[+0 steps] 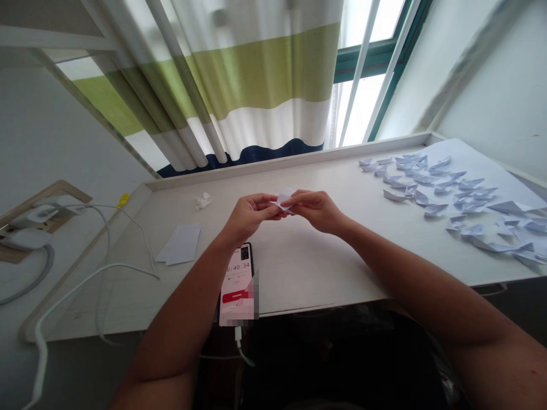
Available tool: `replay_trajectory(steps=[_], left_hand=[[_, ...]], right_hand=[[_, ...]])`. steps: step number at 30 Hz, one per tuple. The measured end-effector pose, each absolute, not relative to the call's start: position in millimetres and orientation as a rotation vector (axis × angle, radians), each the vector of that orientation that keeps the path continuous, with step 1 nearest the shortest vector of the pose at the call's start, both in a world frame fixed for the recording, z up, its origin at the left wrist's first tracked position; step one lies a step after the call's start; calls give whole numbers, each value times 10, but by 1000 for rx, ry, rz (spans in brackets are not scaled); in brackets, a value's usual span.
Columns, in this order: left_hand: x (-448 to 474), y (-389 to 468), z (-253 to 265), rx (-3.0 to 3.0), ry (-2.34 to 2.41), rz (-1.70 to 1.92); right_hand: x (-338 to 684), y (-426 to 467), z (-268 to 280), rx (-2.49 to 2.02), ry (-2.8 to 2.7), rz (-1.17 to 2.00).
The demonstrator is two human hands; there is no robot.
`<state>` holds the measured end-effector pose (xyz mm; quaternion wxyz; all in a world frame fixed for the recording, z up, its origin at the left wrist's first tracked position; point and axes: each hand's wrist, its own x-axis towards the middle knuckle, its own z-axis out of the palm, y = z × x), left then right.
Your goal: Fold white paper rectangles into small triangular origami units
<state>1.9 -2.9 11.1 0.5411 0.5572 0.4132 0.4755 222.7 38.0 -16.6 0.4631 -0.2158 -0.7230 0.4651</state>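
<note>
A small folded piece of white paper (pixel 284 199) is held up over the middle of the desk between both hands. My left hand (pixel 253 213) pinches its left side with thumb and fingers. On the right side, my right hand (pixel 315 208) grips it, fingers and thumb closed on the edge. The fingers cover much of the paper, so its exact folds are hidden. Below my left wrist lies a phone (pixel 234 285) with a timer on its screen, partly behind the forearm. Loose white paper sheets (pixel 183 245) rest left of that arm.
Many folded paper boats (pixel 427 179) spread over the right of the white desk (pixel 316 273). A crumpled tissue (pixel 203 200) lies at the back left. White cables (pixel 106 267) run from a wall socket (pixel 38 219) across the left end. Curtains (pixel 265 74) hang behind the raised back edge.
</note>
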Motion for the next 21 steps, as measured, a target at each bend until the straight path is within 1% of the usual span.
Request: replay_trajectory(steps=[4, 9, 21], left_hand=[[13, -40, 157, 1325, 934, 1092], [-19, -34, 153, 1327, 891, 1034], [-18, -38, 139, 1238, 896, 961]], right_hand=[[2216, 346, -135, -520, -1698, 1319], [2223, 322, -101, -505, -1657, 1443], [2186, 307, -124, -535, -1618, 1491]])
